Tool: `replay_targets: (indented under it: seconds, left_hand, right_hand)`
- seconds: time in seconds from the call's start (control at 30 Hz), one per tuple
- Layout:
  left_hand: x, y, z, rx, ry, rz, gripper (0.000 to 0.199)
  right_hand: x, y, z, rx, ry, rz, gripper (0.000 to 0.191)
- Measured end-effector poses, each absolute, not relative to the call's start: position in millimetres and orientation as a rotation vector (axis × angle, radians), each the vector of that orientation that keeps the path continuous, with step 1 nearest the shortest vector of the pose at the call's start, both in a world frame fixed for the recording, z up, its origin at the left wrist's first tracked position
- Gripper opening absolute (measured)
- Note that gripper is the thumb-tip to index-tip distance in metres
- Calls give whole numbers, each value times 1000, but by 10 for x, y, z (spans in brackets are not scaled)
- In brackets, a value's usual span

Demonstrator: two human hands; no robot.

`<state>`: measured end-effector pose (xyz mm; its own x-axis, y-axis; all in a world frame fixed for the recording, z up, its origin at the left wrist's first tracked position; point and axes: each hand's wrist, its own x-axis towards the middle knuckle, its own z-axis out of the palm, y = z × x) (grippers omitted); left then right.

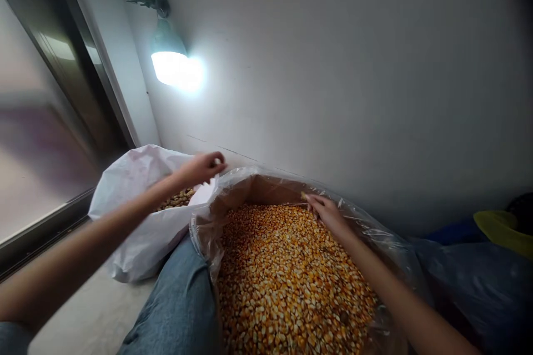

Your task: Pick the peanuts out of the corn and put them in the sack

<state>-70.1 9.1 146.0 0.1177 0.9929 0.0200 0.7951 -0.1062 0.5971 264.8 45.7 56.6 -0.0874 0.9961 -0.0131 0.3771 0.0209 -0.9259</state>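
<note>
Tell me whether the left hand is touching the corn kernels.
Apart: in the head view, the clear plastic rim shows between the left hand and the corn kernels.

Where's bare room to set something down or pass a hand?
Bare floor shows at lower left, bordered by left arm, white sack and jeans. A hand might pass above the corn, between left hand and right hand. Crowded: where sack, jeans and corn bag meet, and right, where dark plastic lies.
</note>
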Motion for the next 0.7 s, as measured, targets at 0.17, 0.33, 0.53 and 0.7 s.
replay_targets:
  seconds: [0.17,0.33,0.53,0.7]
  left_hand:
    - [-1626,62,1658,1855,1978,458,47]
    - [-1489,-220,1774,1782,1996,1218,45]
    - [-939,-499,1643,1812,1664,1144,37]
    - [-254,-483,1357,1940,1230,883,35]
  right_hand:
    - [1336,607,1353,-1088,-1799,934,40]
    - [499,372,1680,-904,-2105,1097,56]
    - [1573,-18,1446,-1016,-2422,802,35]
    - [2781,-561,1116,-1740,-2610,716,16]
